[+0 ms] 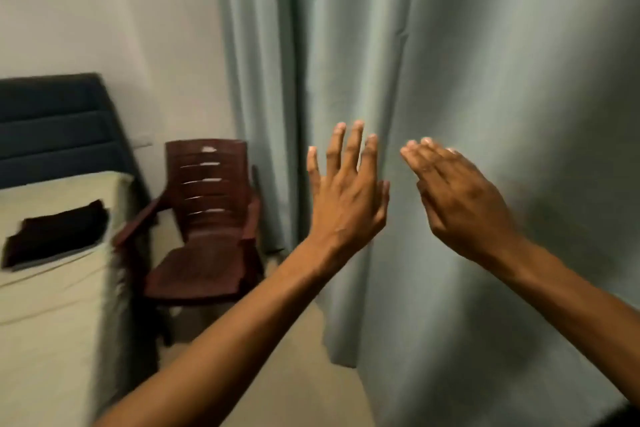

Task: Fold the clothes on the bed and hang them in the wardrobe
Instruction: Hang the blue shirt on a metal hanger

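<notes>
Both my hands are raised in front of a pale grey-green curtain and hold nothing. My left hand has its fingers straight and spread, close to a fold of the curtain. My right hand is beside it with straight fingers held together. Whether either hand touches the fabric cannot be told. A dark folded garment lies on the cream bed at the far left, well away from both hands. No wardrobe shows.
A dark brown plastic armchair stands between the bed and the curtain. The bed's dark padded headboard leans on a white wall. Beige floor runs below my left forearm.
</notes>
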`<state>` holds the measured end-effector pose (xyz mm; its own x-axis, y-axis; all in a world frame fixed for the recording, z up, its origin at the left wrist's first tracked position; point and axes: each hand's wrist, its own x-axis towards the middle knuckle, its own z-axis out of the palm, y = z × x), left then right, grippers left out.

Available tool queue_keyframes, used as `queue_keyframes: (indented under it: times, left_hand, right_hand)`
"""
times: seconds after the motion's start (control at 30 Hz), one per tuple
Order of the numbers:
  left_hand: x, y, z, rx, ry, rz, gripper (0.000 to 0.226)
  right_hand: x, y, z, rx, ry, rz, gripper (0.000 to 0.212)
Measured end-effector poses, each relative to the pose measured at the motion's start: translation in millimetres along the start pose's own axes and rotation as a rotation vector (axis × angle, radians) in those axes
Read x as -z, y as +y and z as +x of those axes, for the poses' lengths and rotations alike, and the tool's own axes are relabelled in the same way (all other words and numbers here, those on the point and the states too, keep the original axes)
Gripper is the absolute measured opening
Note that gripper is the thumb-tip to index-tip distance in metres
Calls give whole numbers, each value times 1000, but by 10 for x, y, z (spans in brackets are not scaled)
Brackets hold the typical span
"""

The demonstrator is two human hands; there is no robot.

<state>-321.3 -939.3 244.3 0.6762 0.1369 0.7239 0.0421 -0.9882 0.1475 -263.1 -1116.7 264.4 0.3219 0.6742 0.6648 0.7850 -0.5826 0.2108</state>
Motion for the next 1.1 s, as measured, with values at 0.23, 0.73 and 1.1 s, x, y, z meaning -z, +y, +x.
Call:
queue_keyframes:
  times: [0.23, 0.73, 1.1]
  left_hand:
    - [-330, -1537, -541, 406, -267, 195, 66]
    - [-104, -4170, -1589, 1143, -238, 383, 54]
    - [334, -5600, -3066, 1639, -284, 453, 49]
  right_hand:
    - [-1664, -741, 771, 180, -156, 350, 58]
    - [-3703, -3172, 2348, 562, -417, 695, 45]
    - [-4608, -5625, 2823, 971, -682, 787, 54]
